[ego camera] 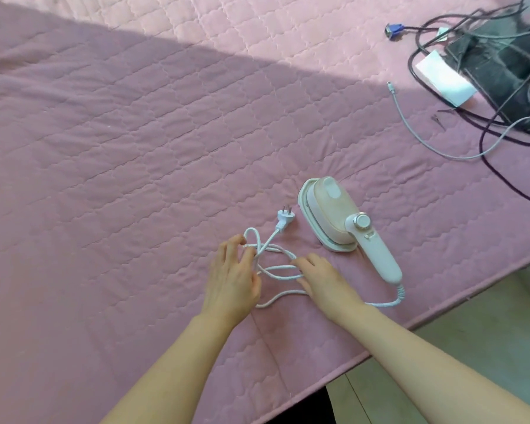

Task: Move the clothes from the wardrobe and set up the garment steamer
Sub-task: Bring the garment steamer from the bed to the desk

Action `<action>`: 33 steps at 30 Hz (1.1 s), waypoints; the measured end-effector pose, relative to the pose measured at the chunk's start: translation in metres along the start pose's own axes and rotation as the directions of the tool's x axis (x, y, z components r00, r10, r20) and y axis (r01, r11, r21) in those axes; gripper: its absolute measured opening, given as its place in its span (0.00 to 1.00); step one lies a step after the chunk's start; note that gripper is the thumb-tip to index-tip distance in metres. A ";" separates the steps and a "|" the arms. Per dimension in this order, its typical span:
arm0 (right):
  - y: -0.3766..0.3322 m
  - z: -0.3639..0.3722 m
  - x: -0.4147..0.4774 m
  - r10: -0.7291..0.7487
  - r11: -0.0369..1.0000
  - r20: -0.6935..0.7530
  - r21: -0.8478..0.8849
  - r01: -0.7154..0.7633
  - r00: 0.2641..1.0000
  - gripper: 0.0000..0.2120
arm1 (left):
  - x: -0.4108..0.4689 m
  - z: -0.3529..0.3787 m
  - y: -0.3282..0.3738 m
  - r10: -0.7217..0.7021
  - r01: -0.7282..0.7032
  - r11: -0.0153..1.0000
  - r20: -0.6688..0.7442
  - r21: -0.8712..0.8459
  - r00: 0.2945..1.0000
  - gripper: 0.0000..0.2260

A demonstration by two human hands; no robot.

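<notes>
A pink and white handheld garment steamer (337, 215) lies on a pink quilted bed cover (135, 148), its white handle pointing toward the bed's near edge. Its white power cord (276, 270) runs from the handle in loose loops to a white plug (284, 220) lying left of the steamer. My left hand (231, 280) pinches a cord loop at its fingertips. My right hand (322, 280) holds the loops between fingers and thumb, just left of the steamer's handle. No clothes or wardrobe are in view.
At the far right corner of the bed lie a dark bag (496, 65), a white paper (444, 78), tangled dark cables (487, 142), a grey cable (410, 127) and a blue connector (393, 31). The bed edge (410, 325) runs diagonally at right, with pale floor (487, 347) beyond.
</notes>
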State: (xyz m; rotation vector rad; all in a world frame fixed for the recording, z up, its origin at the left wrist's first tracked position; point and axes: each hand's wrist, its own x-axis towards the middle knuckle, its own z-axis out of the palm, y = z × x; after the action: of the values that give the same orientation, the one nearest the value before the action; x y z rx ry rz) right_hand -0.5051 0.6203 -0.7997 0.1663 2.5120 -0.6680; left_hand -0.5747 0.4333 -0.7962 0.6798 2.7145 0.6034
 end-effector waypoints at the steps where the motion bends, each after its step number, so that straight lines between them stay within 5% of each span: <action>1: 0.002 0.000 0.000 -0.017 1.000 -0.012 -0.016 0.017 1.000 0.11 | 0.002 -0.001 0.004 0.066 -0.066 0.998 -0.012 0.023 0.998 0.17; 5: 0.002 -0.005 0.001 -0.094 0.994 -0.047 -0.063 0.091 0.994 0.11 | 0.012 0.005 0.014 0.339 -0.350 0.932 0.111 0.097 0.934 0.17; 9: 0.004 -0.007 0.005 -0.104 0.993 -0.161 -0.066 0.095 0.981 0.14 | 0.012 0.015 0.011 0.240 -0.333 0.892 0.305 0.304 0.922 0.19; 15: 0.000 -0.022 -0.002 -0.111 0.994 -0.247 -0.052 0.101 0.963 0.20 | 0.014 0.021 0.029 0.215 -0.289 0.896 0.241 0.338 0.947 0.18; 18: -0.003 -0.042 -0.012 -0.106 0.994 -0.348 -0.034 0.101 0.931 0.19 | 0.012 0.020 0.040 0.002 -0.103 0.953 0.332 0.285 0.943 0.12; 20: -0.002 -0.055 -0.018 -0.107 0.994 -0.448 -0.052 0.094 0.887 0.14 | 0.016 0.017 0.044 -0.279 0.302 0.953 0.376 -0.001 0.883 0.05; 22: 0.003 -0.070 -0.025 -0.093 0.996 -0.555 -0.049 0.079 0.827 0.09 | 0.024 0.011 0.056 -0.432 0.646 0.612 0.491 -0.456 0.756 0.06; 24: 0.013 -0.081 -0.029 -0.036 0.999 -0.617 -0.039 0.016 0.786 0.12 | 0.034 0.007 0.065 -0.527 0.688 0.212 0.512 -0.694 0.679 0.04; 25: 0.018 -0.085 -0.031 0.020 0.999 -0.612 -0.025 -0.044 0.791 0.15 | 0.039 0.007 0.068 -0.562 0.662 0.086 0.512 -0.745 0.649 0.03; 26: 0.022 -0.087 -0.032 0.093 0.994 -0.578 0.002 -0.112 0.811 0.19 | 0.044 0.008 0.070 -0.587 0.643 0.062 0.493 -0.763 0.642 0.03; 27: 0.026 -0.088 -0.033 0.169 0.984 -0.520 0.035 -0.177 0.837 0.24 | 0.047 0.011 0.070 -0.613 0.635 0.162 0.427 -0.755 0.665 0.04; 30: 0.035 -0.087 -0.033 0.315 0.949 -0.348 0.115 -0.293 0.883 0.31 | 0.052 0.024 0.065 -0.497 0.472 0.775 0.057 -0.419 0.866 0.08; 31: 0.037 -0.086 -0.032 0.326 0.945 -0.325 0.138 -0.296 0.888 0.31 | 0.053 0.028 0.061 -0.410 0.388 0.888 -0.045 -0.246 0.911 0.07; 33: 0.044 -0.085 -0.029 0.331 0.941 -0.303 0.183 -0.286 0.894 0.30 | 0.057 0.033 0.051 -0.304 0.300 0.953 -0.146 -0.051 0.941 0.04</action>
State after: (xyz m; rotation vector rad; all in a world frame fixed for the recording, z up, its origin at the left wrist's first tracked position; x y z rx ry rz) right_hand -0.5092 0.7006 -0.7411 0.7714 2.6640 -0.7235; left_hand -0.5921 0.5132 -0.8108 0.2068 2.8633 0.6365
